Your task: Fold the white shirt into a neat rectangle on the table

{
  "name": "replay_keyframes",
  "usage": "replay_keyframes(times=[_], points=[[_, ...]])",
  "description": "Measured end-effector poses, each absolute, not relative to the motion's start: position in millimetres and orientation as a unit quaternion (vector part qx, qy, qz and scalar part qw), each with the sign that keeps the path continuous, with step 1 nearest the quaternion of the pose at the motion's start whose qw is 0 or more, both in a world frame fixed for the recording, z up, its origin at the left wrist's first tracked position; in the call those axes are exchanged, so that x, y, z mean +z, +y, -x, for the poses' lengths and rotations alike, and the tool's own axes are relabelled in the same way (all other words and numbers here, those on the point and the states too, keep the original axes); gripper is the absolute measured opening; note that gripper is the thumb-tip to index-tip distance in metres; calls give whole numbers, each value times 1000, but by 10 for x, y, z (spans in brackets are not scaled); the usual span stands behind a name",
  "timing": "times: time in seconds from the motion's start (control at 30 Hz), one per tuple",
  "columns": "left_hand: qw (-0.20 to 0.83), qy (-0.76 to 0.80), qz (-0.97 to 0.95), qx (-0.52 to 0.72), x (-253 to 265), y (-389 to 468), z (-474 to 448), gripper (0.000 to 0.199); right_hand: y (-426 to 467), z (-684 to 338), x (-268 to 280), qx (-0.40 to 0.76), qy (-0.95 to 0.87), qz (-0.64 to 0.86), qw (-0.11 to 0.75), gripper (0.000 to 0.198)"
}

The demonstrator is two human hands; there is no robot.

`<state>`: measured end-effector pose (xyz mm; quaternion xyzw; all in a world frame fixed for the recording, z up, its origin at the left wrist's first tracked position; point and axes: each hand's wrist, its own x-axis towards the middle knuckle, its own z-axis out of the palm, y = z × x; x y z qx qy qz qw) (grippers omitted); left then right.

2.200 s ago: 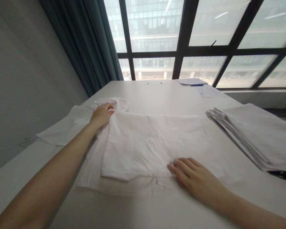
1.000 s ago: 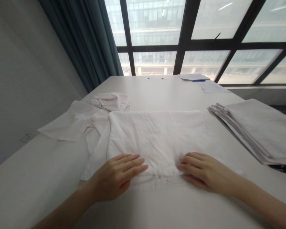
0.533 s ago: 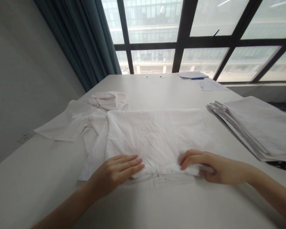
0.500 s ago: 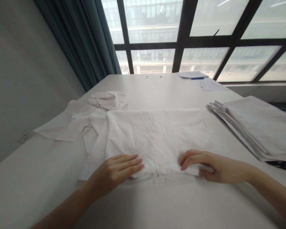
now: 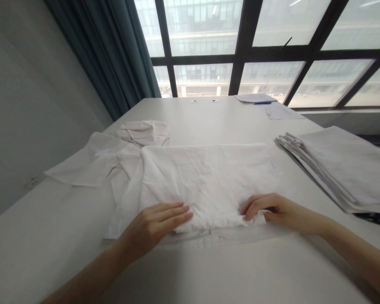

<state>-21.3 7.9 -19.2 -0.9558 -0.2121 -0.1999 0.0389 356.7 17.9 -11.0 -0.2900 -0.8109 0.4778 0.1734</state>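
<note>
Your left hand (image 5: pixel 152 223) lies flat-fingered on the white cloth (image 5: pixel 205 179) | your right hand (image 5: pixel 280 207) pinches its near edge, thumb contact unclear | one-sided pulling could skew the layers

Daylight fills a wide window (image 5: pixel 205 29) divided by dark frames (image 5: pixel 246 40); a dark teal curtain (image 5: pixel 114 55) hangs beside the grey wall (image 5: pixel 28 84), and a white tabletop (image 5: pixel 202 122) stretches toward the panes.

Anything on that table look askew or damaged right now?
Only the bunched white fabric at the left: it lies crumpled and spread out, unlike the flatter folded cloth beside it. No spill or tear shows.
</note>
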Motion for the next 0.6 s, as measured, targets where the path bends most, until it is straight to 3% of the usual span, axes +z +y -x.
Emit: replay_keyframes(times=[0.33, 0.6], points=[[99, -127, 968, -190, -154, -41, 150, 31, 182, -3576, -113, 500, -794, 298, 172, 36], [-21, -155, 964, -214, -184, 84, 223, 35, 191, -3567, -91, 509, -802, 282, 138, 23]])
